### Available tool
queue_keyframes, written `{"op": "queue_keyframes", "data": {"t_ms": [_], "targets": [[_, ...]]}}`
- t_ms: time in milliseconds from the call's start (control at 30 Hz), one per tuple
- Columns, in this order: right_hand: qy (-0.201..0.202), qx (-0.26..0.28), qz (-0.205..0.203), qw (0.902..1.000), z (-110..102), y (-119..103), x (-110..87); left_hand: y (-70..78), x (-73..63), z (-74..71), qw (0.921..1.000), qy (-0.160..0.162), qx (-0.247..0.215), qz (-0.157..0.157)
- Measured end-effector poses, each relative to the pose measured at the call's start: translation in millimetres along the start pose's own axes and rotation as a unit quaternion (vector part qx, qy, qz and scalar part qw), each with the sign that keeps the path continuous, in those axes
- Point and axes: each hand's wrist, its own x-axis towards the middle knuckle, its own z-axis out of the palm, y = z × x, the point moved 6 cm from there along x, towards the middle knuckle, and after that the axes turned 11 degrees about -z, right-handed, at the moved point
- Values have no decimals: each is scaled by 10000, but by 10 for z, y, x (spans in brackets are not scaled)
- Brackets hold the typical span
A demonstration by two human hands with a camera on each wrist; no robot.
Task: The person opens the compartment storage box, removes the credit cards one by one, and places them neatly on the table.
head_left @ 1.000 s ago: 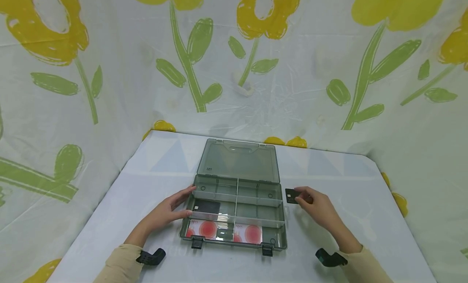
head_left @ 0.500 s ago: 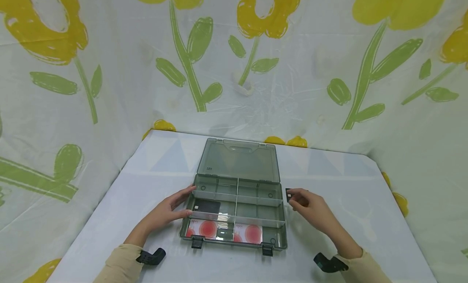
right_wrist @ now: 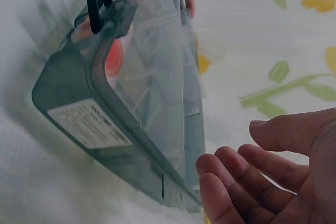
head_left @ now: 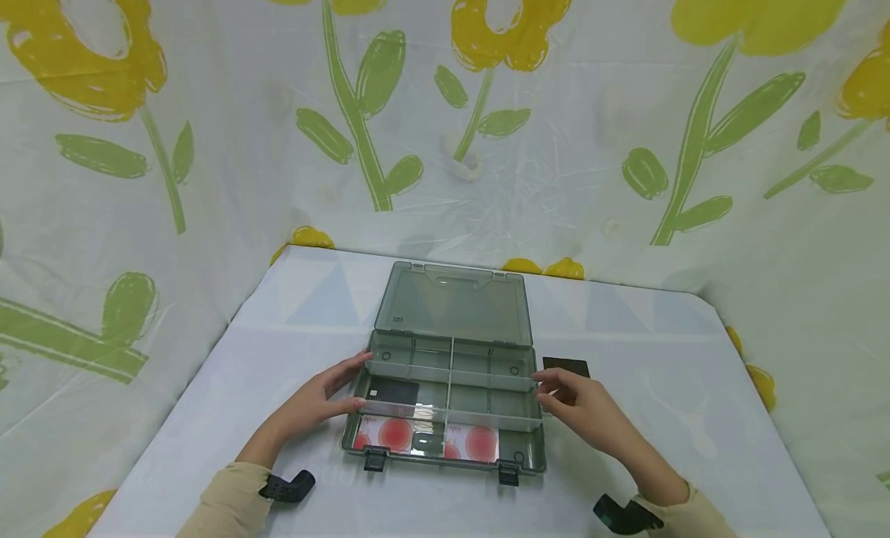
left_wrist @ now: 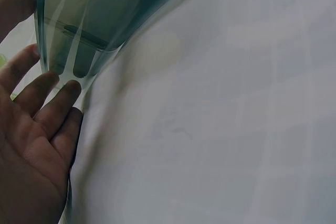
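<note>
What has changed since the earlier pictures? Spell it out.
The right hand has moved left, from the flat black rectangular card to beside the right edge of the open grey translucent plastic box; it now holds nothing. The card its fingers were on lies free on the white table. The left hand, box and red-and-white printed cards inside look unmoved.

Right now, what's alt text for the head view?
Left hand touches an open divided box on a white table; right hand is near its right side. Inside lie red-and-white cards and a dark card; another dark card lies to the right.
</note>
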Motion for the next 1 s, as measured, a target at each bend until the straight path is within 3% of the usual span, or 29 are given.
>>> {"op": "queue_keyframes", "data": {"t_ms": [300,700,1000], "targets": [[-455,489,-87,9977,135,-92,-35,3,-2,2,10000,1,12,31],[-1089,678,-213,9915,341,-195,-66,-4,-3,11,10000,-30,-46,-44],[-1298,881,-266,9873,439,-218,-81,-9,-2,17,10000,-40,-2,-35]]}}
